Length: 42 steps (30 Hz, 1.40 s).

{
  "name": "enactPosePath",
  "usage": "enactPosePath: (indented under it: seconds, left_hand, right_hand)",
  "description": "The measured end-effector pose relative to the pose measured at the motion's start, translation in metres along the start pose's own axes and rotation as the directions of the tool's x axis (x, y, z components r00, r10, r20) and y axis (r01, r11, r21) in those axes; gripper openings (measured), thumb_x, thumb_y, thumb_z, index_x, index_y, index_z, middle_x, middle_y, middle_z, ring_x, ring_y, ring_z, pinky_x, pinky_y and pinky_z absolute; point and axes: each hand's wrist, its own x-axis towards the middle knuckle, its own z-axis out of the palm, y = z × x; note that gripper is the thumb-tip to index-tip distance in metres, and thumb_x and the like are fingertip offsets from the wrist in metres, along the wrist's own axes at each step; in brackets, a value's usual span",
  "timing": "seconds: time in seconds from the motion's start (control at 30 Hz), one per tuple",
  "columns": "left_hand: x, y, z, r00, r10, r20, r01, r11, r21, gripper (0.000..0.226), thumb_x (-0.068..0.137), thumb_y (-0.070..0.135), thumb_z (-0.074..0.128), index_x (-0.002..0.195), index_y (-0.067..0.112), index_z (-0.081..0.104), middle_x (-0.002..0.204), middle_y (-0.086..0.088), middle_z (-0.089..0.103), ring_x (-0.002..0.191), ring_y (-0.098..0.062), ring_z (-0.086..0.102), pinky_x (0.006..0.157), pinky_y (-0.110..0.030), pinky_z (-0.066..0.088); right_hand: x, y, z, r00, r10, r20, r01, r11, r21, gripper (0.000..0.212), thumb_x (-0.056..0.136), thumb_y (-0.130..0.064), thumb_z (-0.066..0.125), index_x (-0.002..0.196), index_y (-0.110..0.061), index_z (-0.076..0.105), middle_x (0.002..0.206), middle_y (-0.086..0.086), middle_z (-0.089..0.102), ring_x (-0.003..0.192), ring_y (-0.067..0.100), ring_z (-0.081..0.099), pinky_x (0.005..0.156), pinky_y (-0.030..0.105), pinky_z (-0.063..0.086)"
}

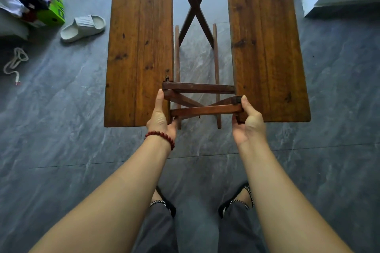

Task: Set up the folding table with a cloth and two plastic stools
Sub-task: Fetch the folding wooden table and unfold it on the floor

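Over the grey floor I grip, left hand and right hand curled, the cross-bars of the brown wooden folding table, its leaves apart; cloth and stools not yet set.

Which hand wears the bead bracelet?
The left hand: a red-brown bead bracelet circles its wrist. The right hand has a bare wrist. Both grip the table frame.

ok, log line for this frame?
state: folding table part-open | left hand: grips frame bar | right hand: grips frame bar | top halves: apart | cloth, stools: not in view
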Motion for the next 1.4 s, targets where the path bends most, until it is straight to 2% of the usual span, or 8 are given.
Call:
enactPosePath:
  seconds: [0.2,0.4,0.47,0.57,0.83,1.0,1.2,1.4]
  left_hand:
    - [-0.01,0.006,0.011,0.982,0.092,-0.164,-0.08,0.993,0.083,0.058,0.068,0.031,0.082,0.107,0.012,0.045,0.109,-0.006,0.053,0.114,-0.03,0.054,0.095,-0.044,0.05]
    - [-0.013,0.012,0.012,0.969,0.129,-0.21,-0.089,0.978,0.189,0.059,0.066,0.032,0.083,0.105,0.005,0.048,0.095,-0.005,0.054,0.081,-0.02,0.057,0.073,-0.031,0.053]
    - [-0.011,0.012,0.01,0.962,0.145,-0.232,-0.088,0.967,0.24,0.057,0.063,0.037,0.084,0.096,0.006,0.05,0.093,-0.004,0.057,0.091,-0.022,0.061,0.083,-0.035,0.054]
    - [-0.009,0.014,0.011,0.943,0.173,-0.284,-0.095,0.958,0.27,0.078,0.057,0.042,0.086,0.116,0.005,0.051,0.11,-0.008,0.062,0.105,-0.028,0.061,0.089,-0.042,0.053]
    - [-0.026,0.019,0.013,0.948,0.166,-0.272,-0.083,0.952,0.293,0.119,0.027,0.059,0.081,0.126,0.005,0.046,0.121,-0.012,0.059,0.111,-0.031,0.059,0.095,-0.047,0.05]
    - [-0.026,0.025,0.015,0.943,0.154,-0.295,-0.04,0.932,0.359,0.097,0.052,0.047,0.086,0.128,0.007,0.043,0.129,-0.013,0.054,0.118,-0.034,0.055,0.096,-0.048,0.048]
    - [-0.032,0.027,0.019,0.932,0.164,-0.322,-0.035,0.927,0.372,0.099,0.057,0.042,0.086,0.134,0.005,0.036,0.133,-0.014,0.051,0.119,-0.034,0.054,0.095,-0.046,0.047]
    - [-0.044,0.023,0.027,0.906,0.189,-0.38,-0.015,0.909,0.417,0.094,0.066,0.041,0.081,0.136,0.007,0.029,0.137,-0.013,0.046,0.126,-0.034,0.046,0.101,-0.047,0.041]
  right_hand:
    - [-0.005,0.0,0.008,0.991,-0.06,-0.12,0.052,0.996,-0.069,0.05,0.073,-0.015,0.079,0.116,-0.001,0.058,0.114,0.013,0.066,0.094,0.029,0.068,0.086,0.049,0.055]
    - [-0.02,-0.001,0.017,0.964,-0.131,-0.232,0.087,0.977,-0.193,0.054,0.073,-0.018,0.081,0.118,-0.003,0.056,0.119,0.009,0.063,0.105,0.028,0.064,0.094,0.047,0.052]
    - [-0.025,-0.003,0.018,0.955,-0.136,-0.263,0.068,0.966,-0.25,0.061,0.073,-0.022,0.081,0.125,-0.004,0.054,0.122,0.008,0.061,0.11,0.028,0.061,0.096,0.046,0.05]
    - [-0.031,-0.007,0.022,0.941,-0.153,-0.303,0.053,0.948,-0.313,0.063,0.076,-0.025,0.079,0.129,-0.007,0.05,0.128,0.006,0.058,0.118,0.028,0.057,0.1,0.042,0.046]
    - [-0.038,-0.007,0.025,0.935,-0.152,-0.319,0.029,0.933,-0.36,0.068,0.073,-0.028,0.081,0.13,-0.008,0.05,0.129,0.007,0.058,0.119,0.03,0.057,0.099,0.044,0.048]
    - [-0.039,-0.01,0.024,0.938,-0.165,-0.306,0.044,0.929,-0.367,0.069,0.074,-0.027,0.08,0.132,-0.008,0.047,0.132,0.007,0.056,0.123,0.028,0.053,0.103,0.039,0.043]
    - [-0.039,-0.006,0.018,0.954,-0.157,-0.255,0.052,0.926,-0.375,0.074,0.065,-0.033,0.085,0.127,-0.007,0.053,0.127,0.005,0.059,0.121,0.027,0.055,0.103,0.04,0.043]
    - [-0.044,-0.014,0.034,0.889,-0.222,-0.4,0.035,0.905,-0.425,0.082,0.071,-0.025,0.082,0.135,-0.008,0.034,0.135,0.01,0.049,0.124,0.031,0.052,0.101,0.041,0.044]
